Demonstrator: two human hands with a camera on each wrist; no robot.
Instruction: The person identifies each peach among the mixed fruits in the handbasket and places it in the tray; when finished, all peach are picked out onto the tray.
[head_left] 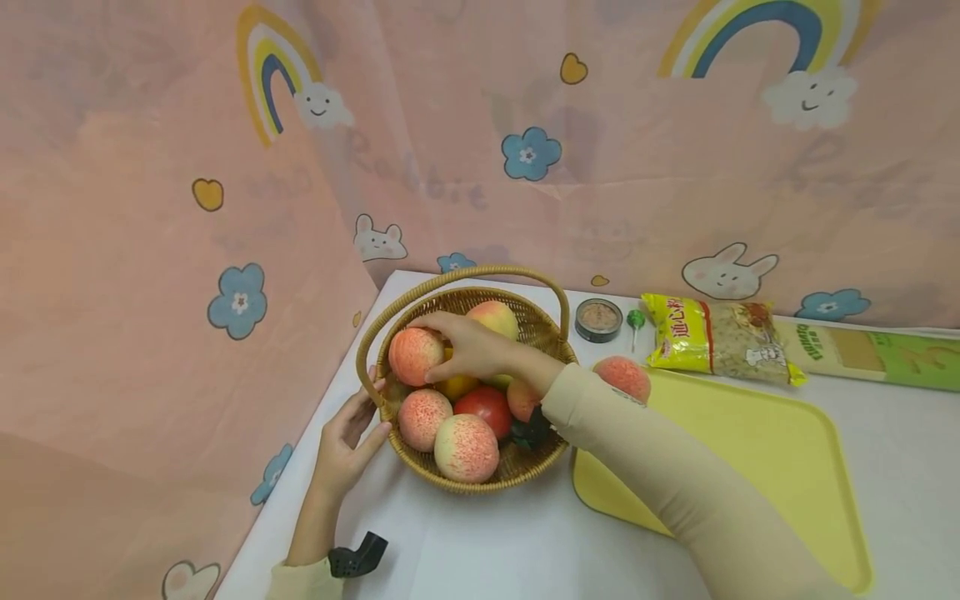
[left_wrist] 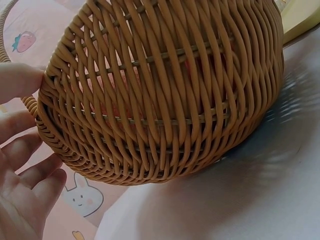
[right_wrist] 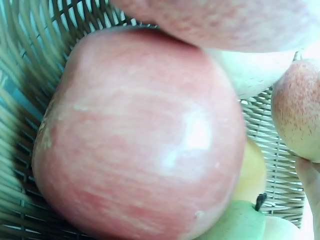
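A wicker basket [head_left: 542, 329] with a tall arched handle holds several peaches and other fruit. Inside its left part, my right hand [head_left: 468, 346] grips a peach [head_left: 416, 357], thumb on the near side. In the right wrist view that peach [right_wrist: 297, 107] shows at the right edge beside a fingertip, while a red apple [right_wrist: 145, 135] fills the middle. My left hand [head_left: 347, 442] holds the basket's left rim; its thumb and fingers meet the weave [left_wrist: 165, 100] in the left wrist view. Two more peaches [head_left: 467, 448] lie at the front of the basket.
Right of the basket lies a yellow tray [head_left: 757, 450], with a peach [head_left: 624, 379] at its back left corner, partly behind my right sleeve. Along the back stand a round tin [head_left: 598, 320], a green lollipop [head_left: 636, 320], a pasta bag [head_left: 720, 337] and a green packet [head_left: 900, 358].
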